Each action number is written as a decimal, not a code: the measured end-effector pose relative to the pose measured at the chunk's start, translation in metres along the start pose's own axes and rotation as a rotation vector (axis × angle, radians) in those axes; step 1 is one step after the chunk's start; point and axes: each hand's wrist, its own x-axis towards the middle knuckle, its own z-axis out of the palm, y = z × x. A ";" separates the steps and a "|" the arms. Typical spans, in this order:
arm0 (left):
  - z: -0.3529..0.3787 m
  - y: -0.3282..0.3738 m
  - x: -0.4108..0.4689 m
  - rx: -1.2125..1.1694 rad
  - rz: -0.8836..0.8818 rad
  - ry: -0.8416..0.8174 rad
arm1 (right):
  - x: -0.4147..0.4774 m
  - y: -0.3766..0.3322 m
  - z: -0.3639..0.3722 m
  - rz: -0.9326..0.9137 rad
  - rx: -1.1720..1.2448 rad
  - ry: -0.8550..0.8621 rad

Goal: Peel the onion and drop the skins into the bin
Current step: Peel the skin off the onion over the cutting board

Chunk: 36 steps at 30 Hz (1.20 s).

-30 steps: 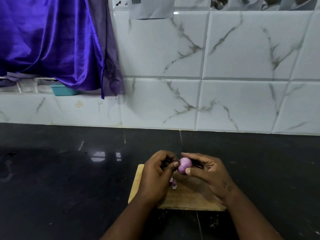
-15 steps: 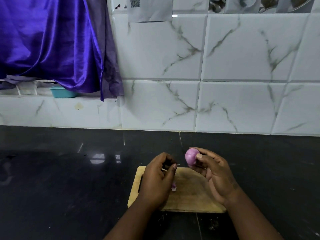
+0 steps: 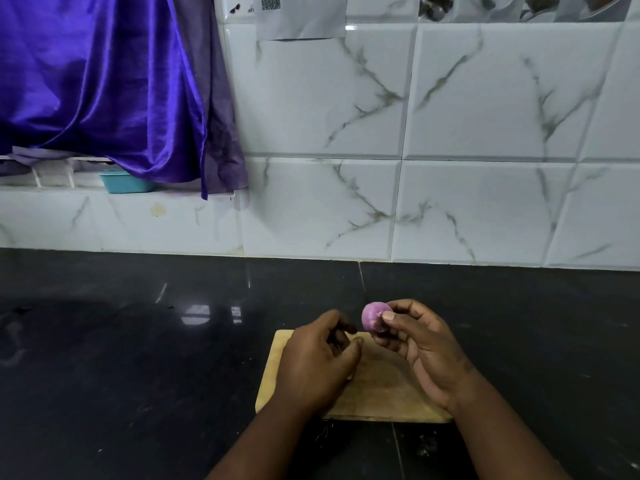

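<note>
Separation is showing above the pale wooden chopping board (image 3: 381, 393): the right hand (image 3: 424, 344) is now pinching the small purple onion (image 3: 373, 316) higher over its far edge, while the left hand (image 3: 320, 362), loosely curled, is drawing away, suggesting a skin just came loose.

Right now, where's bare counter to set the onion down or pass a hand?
Free: the black counter left of the board, out to the wall tiles; likewise the counter right of the board. Crowded: the board itself, with the left hand over it and the right hand holding the onion at its far edge.
</note>
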 end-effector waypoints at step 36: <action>0.002 -0.002 0.007 -0.610 -0.110 0.153 | -0.001 0.003 0.007 0.075 -0.010 -0.103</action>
